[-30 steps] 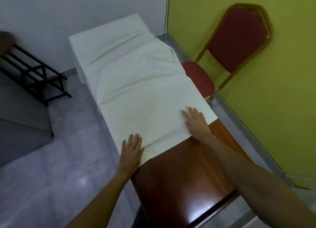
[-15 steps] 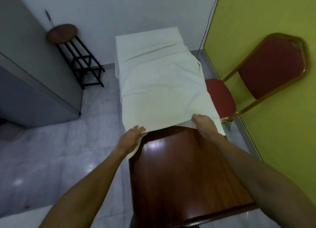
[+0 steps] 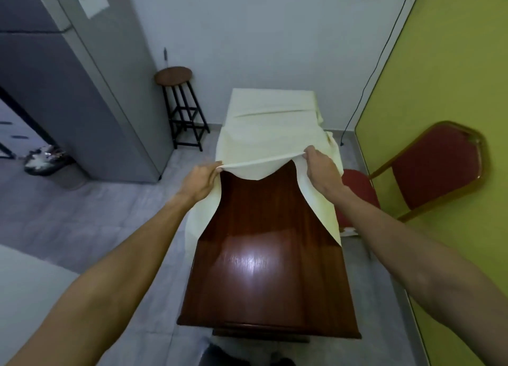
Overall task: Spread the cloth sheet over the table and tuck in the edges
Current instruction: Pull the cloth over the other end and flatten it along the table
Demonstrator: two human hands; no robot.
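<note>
A cream cloth sheet covers the far half of a long glossy brown wooden table. The near half of the table is bare wood. My left hand pinches the sheet's near edge at the table's left side. My right hand grips the same edge at the right side. The edge is lifted off the wood and stretched taut between both hands. Loose flaps of cloth hang down below each hand along the table's sides.
A red chair with a gold frame stands right of the table against a yellow-green wall. A dark stool stands far left by the white wall. A grey cabinet is at the left. Grey tiled floor surrounds the table.
Both hands went from lying flat on the sheet to gripping its near edge and lifting it off the table. The view has swung to face along the table.
</note>
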